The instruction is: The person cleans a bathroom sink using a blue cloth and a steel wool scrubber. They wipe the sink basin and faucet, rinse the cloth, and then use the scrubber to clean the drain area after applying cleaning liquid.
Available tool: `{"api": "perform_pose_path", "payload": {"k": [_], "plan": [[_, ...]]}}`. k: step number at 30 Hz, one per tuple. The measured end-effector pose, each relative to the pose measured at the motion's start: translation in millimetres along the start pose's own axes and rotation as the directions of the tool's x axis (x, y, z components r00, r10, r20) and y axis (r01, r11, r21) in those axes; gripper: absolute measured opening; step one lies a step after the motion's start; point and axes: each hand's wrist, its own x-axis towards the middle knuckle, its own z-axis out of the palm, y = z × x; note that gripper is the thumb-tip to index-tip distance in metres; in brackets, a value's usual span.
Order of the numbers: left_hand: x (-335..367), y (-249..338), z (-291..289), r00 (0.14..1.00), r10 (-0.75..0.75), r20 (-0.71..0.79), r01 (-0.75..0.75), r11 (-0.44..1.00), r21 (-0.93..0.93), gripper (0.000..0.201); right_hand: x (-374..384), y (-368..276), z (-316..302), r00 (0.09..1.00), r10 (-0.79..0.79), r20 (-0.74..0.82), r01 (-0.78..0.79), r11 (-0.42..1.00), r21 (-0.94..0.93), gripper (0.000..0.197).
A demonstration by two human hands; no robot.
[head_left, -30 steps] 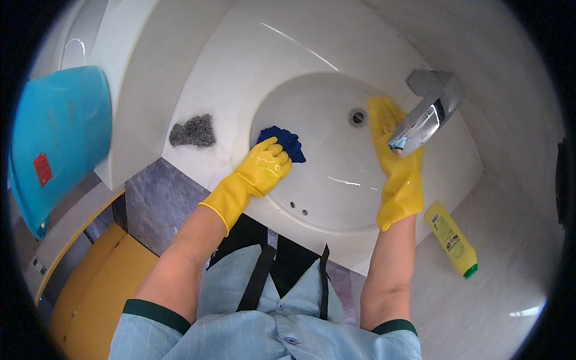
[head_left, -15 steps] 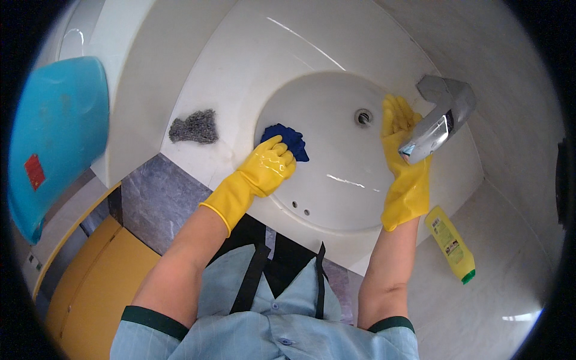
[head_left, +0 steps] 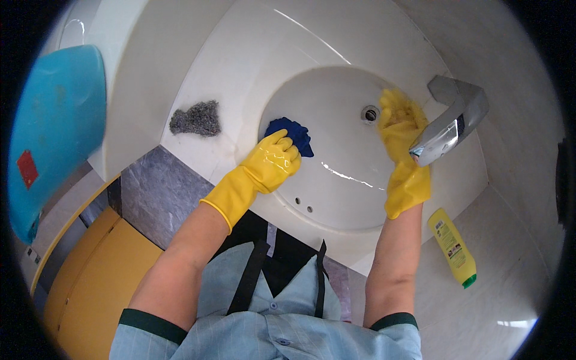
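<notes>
Both hands wear yellow rubber gloves over a white washbasin (head_left: pixel 336 210). My left hand (head_left: pixel 275 162), at the basin's left rim, is closed on a crumpled dark blue cloth (head_left: pixel 295 133), which bunches out beyond the fingers. On the other side, my right hand (head_left: pixel 403 123) is beside the chrome faucet (head_left: pixel 441 139), whose spout covers part of the glove's edge. Its palm faces up, the fingers stretched and slightly curled, with nothing visible in it. The fingertips are close to the drain (head_left: pixel 370 114). Motion smears them a little.
Grey steel wool (head_left: pixel 197 119) lies on the counter left of the basin. A yellow bottle with a green cap (head_left: pixel 453 249) is on the grey surface at the right. A turquoise plastic piece (head_left: pixel 66 126) stands far left, above a yellow cabinet panel (head_left: pixel 105 282).
My right hand has shifted slightly at the faucet, its fingers now blurred and spread a bit more. My left hand keeps hold of the cloth in nearly the same place. The view has shifted slightly.
</notes>
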Motion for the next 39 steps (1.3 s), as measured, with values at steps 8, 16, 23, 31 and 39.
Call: {"api": "perform_pose_path", "payload": {"k": [8, 16, 23, 31, 39], "plan": [[0, 2, -2, 1.0, -0.023, 0.011, 0.024, 1.0, -0.012, 0.03, 4, 0, -38, 0.948, 0.06, 0.313, -0.163, 0.935, 0.314, 0.045], [-2, 1, -2, 1.0, -0.004, -0.002, 0.004, 0.999, 0.033, 0.029, 33, 34, -39, 0.972, -0.134, -0.192, 0.154, 0.983, 0.095, 0.043], [1, 0, 2, 1.0, 0.001, -0.025, -0.001, 1.0, -0.003, 0.028, 9, 117, 30, 0.98, 0.115, 0.161, -0.023, 0.875, -0.484, 0.047], [1, 2, 1, 0.999, -0.01, 0.033, 0.01, 1.0, -0.012, 0.03, -37, 83, -96, 0.938, -0.003, -0.347, -0.14, 0.911, -0.387, 0.044], [-2, 1, 0, 1.0, -0.011, 0.013, 0.011, 1.0, 0.015, 0.03, 5, 28, 45, 1.0, -0.003, -0.03, 0.003, 1.0, 0.009, 0.058]]}}
